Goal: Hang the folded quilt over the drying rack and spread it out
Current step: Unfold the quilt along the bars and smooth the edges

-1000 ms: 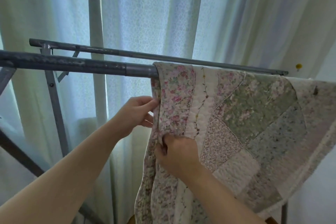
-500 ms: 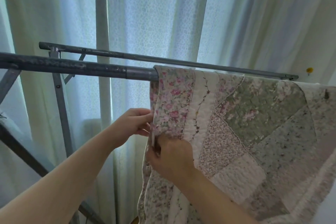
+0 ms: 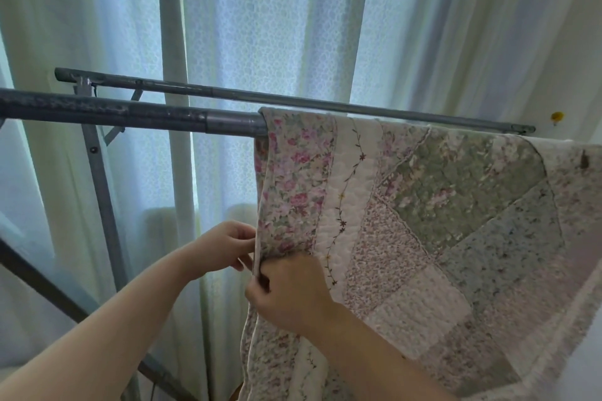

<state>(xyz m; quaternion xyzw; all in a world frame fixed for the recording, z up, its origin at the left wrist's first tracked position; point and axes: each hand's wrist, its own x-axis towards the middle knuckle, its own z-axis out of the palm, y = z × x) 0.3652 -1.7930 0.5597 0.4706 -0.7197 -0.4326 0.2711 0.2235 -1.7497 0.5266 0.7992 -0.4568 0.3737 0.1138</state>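
Rack first: a grey metal tube drying rack (image 3: 130,114) runs in from the left edge of the frame, with sheer white curtains (image 3: 277,26) behind it. At lower centre we note the left hand (image 3: 224,246) pinching the left hem of the floral patchwork quilt (image 3: 439,205). Just right and lower, the right hand (image 3: 290,293) curls round the same hem, close beside the left. The quilt hangs draped over the rack and fills the right half. We cannot identify a small yellow spot (image 3: 557,116) at far right.

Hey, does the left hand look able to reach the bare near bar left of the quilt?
Probably yes, once it lets go. The left hand pinches the quilt edge below the near bar, and nothing but air lies between them.
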